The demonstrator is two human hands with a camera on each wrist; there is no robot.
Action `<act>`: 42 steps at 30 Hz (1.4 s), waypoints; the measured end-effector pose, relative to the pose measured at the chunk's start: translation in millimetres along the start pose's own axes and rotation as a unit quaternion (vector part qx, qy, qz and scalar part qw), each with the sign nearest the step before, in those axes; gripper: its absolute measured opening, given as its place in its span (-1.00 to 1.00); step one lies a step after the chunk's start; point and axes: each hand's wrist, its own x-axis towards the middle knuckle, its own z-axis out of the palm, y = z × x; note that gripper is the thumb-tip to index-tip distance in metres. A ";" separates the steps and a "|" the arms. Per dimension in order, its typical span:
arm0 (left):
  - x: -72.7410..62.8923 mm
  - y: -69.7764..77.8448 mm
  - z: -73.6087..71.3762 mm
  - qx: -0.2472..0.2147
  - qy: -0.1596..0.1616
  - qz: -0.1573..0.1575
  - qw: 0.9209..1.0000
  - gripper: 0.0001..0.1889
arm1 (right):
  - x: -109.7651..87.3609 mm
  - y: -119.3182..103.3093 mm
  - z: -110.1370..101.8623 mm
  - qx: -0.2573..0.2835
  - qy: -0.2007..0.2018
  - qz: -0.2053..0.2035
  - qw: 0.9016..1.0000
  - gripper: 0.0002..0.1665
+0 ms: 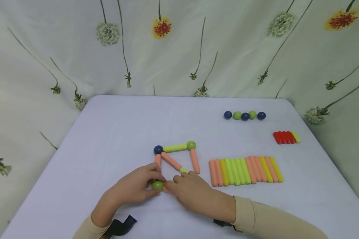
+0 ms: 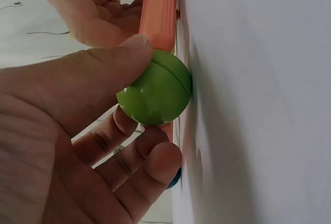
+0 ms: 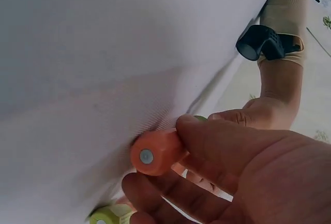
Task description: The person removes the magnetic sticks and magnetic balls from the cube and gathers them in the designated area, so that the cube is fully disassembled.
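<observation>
My left hand (image 1: 134,184) pinches a green ball (image 2: 158,89) between thumb and fingers, low at the table. An orange stick (image 3: 155,151) with a round metal end is pinched by my right hand (image 1: 194,194); in the left wrist view its other end meets the green ball. Beyond the hands lies a frame: a dark blue ball (image 1: 158,149) joined by a lime stick (image 1: 175,148) to another green ball (image 1: 191,144). One orange stick (image 1: 195,161) runs down from that ball. A diagonal orange stick (image 1: 171,161) leads from the blue ball to a lime piece (image 1: 183,170), partly hidden by my right hand.
Right of the hands lies a row of orange, yellow and lime sticks (image 1: 236,171). Farther right are short red sticks (image 1: 284,137) beside a lime one (image 1: 296,136). Several blue and green balls (image 1: 245,116) line the back of the white table (image 1: 122,129).
</observation>
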 end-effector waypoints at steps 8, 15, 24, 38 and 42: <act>0.6 0.3 -0.9 0.007 -0.004 -0.009 1.000 -0.75 | -20.7 -1.0 -3.9 0.068 -0.053 -0.005 0.996 -0.61; -2.3 -0.3 -1.0 0.014 -0.013 -0.026 0.999 -0.75 | -50.8 20.1 -7.7 0.190 -0.034 0.057 0.980 -0.49; -3.2 1.2 0.2 0.010 -0.019 -0.024 0.999 -0.75 | -95.7 65.5 -18.2 0.245 0.056 0.163 0.954 -0.47; 0.3 3.0 -2.5 0.005 -0.031 -0.028 0.999 -0.78 | -164.8 149.6 -30.2 0.219 0.074 0.350 0.908 -0.44; 2.0 2.6 -2.8 0.010 -0.030 -0.028 0.999 -0.78 | -185.8 169.7 -23.2 0.205 0.057 0.401 0.891 -0.38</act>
